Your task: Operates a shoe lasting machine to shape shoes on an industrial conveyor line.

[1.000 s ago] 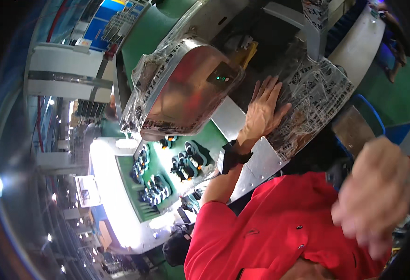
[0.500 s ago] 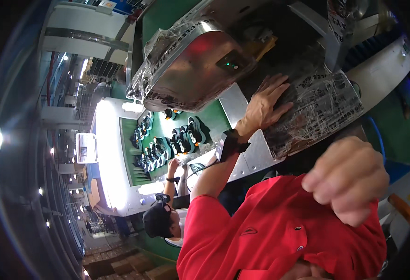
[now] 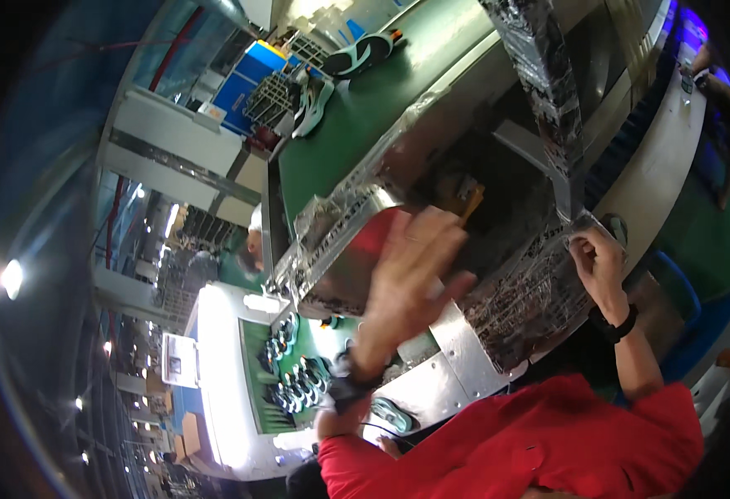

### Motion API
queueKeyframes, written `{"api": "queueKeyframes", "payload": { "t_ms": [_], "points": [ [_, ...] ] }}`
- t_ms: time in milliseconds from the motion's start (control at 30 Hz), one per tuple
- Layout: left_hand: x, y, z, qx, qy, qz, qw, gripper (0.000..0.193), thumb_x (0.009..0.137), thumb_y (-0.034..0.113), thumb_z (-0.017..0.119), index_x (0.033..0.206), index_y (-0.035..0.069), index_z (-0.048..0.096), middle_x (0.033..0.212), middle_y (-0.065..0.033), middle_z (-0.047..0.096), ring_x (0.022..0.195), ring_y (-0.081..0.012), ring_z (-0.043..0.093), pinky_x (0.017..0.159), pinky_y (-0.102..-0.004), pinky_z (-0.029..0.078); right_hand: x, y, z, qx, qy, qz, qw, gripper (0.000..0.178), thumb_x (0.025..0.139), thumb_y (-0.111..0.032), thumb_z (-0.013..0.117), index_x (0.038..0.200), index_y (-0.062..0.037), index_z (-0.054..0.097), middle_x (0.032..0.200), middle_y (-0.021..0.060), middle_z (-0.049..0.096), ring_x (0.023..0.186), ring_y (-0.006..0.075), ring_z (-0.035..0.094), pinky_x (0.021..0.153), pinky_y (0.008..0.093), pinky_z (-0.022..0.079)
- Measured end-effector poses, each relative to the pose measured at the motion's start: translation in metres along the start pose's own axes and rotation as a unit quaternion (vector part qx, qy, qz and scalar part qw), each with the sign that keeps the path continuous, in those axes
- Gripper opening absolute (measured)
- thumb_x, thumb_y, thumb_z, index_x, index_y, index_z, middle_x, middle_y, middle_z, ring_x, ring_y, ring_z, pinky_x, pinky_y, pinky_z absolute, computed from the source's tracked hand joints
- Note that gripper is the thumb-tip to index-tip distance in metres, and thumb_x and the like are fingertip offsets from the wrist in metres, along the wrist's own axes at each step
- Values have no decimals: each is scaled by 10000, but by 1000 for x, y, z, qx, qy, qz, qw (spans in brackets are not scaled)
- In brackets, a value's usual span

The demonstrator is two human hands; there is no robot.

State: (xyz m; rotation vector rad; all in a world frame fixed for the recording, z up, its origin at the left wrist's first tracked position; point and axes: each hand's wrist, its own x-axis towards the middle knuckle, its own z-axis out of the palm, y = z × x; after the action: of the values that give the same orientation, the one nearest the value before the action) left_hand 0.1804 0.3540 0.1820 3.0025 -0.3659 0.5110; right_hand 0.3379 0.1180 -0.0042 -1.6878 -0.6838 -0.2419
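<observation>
My left hand [image 3: 419,262], slightly blurred, is held over a rounded metal housing [image 3: 344,249] with its fingers stretched and thumb apart. It holds nothing and hides part of the housing. My right hand [image 3: 599,262] is closed in a pinch beside the lower end of a metal post [image 3: 566,195], at the corner of a film-wrapped panel [image 3: 519,291]. What lies between its fingertips, if anything, I cannot make out. A dark cavity with a yellow piece [image 3: 470,204] lies between the housing and the post.
Several sneakers [image 3: 302,387] stand in rows on a green belt by a brightly lit white booth [image 3: 223,374]. Farther up the belt are a dark sneaker [image 3: 363,56] and a pale one [image 3: 313,106]. A bottle [image 3: 687,87] stands on a white curved counter [image 3: 656,166], near another person's arm.
My left hand has lifted off the wrapped panel and moved left in front of the housing. My right hand has gone from before my chest to the post's end. The view has shifted.
</observation>
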Motion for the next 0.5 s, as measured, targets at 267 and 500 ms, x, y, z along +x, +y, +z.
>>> {"api": "queueKeyframes", "payload": {
  "t_ms": [267,500],
  "points": [
    [77,-131,-81,116,213,3,970,370,819,177,755,1116,-10,640,1198,-204,627,1143,-384,596,1007,-472,445,3,3,6,-8,8,-2,1000,96,810,74,630,873,5,606,745,88,562,648,186,548,602,284,438],
    [112,-133,-69,105,221,122,962,287,806,161,765,1015,-10,669,1092,-178,675,1014,-351,654,918,-443,505,-4,19,4,-14,5,53,998,29,882,8,635,890,18,609,761,66,585,687,126,546,628,251,429]
  ]
}}
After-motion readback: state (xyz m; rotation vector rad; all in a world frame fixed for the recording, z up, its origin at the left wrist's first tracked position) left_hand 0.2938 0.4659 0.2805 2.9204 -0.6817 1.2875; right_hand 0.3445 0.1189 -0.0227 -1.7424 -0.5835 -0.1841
